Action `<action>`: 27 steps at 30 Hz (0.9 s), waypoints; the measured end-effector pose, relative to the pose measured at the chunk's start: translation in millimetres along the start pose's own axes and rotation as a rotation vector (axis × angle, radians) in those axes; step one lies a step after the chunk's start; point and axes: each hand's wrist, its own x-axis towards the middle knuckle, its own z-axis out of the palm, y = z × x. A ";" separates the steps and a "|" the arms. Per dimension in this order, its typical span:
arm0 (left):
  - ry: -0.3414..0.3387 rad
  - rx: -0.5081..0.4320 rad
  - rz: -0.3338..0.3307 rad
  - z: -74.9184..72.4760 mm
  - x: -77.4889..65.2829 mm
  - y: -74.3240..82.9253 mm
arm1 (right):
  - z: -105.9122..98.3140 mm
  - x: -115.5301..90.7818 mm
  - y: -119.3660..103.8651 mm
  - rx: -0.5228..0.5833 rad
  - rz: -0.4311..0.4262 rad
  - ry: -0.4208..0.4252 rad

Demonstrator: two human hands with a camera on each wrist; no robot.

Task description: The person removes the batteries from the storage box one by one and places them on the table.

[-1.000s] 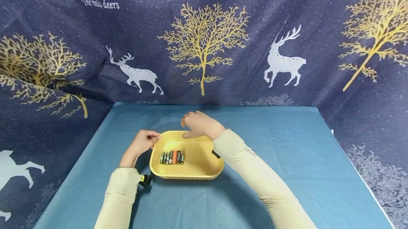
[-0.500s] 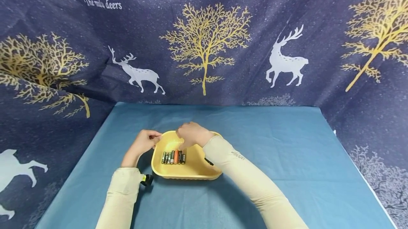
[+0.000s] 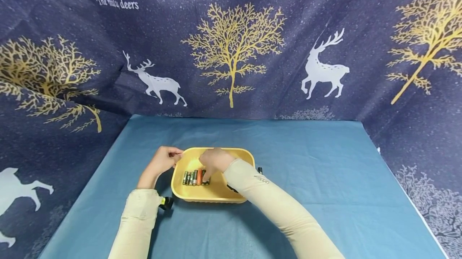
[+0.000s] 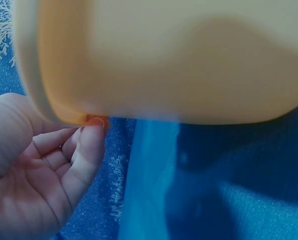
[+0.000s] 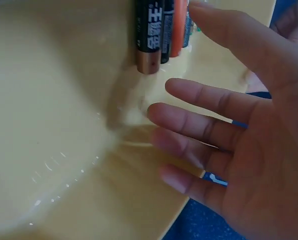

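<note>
A yellow plastic basin (image 3: 213,200) stands on the blue cloth, with several batteries (image 3: 195,177) lying side by side in its left half. One battery is orange (image 5: 178,30); the nearest in the right wrist view is black with a copper end (image 5: 148,40). My left hand (image 3: 162,160) pinches the basin's far left corner between thumb and fingers, as the left wrist view shows at the basin wall (image 4: 139,90). My right hand (image 3: 215,158) is down inside the basin, its thumb right at the row's right end. Its other fingers (image 5: 189,122) are spread apart beside the batteries.
Blue cloth (image 3: 317,162) covers the table around the basin. Behind rises a dark blue curtain (image 3: 260,90) printed with trees and deer. A small black object (image 3: 260,169) shows just past the basin's right rim. A black wrist camera (image 3: 166,203) sits by the left sleeve.
My right hand has moved from above the basin's far rim down and toward the batteries, now covering part of the row's right end. The left hand keeps its hold on the corner.
</note>
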 end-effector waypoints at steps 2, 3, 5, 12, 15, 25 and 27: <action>0.002 -0.001 0.001 0.0 0.4 -0.1 | 2.3 1.0 -0.6 0.002 0.005 -0.012; 0.000 0.002 0.005 -0.1 0.6 -0.4 | 3.2 1.3 -0.8 0.001 0.010 -0.017; -0.001 0.002 0.007 -0.4 1.1 -1.0 | 4.8 1.9 -0.8 -0.001 0.014 -0.027; -0.006 -0.002 0.007 0.7 2.2 -4.7 | 10.0 4.6 0.1 -0.018 0.015 -0.031; -0.008 -0.006 0.001 0.6 2.3 -5.2 | 10.9 4.6 0.3 -0.009 0.010 -0.039; 0.000 0.012 0.008 -1.1 1.8 -2.9 | 12.7 2.8 -1.4 -0.030 0.020 -0.017; -0.002 0.010 0.005 -1.1 1.4 -2.6 | 13.4 2.1 -2.3 -0.034 0.020 -0.012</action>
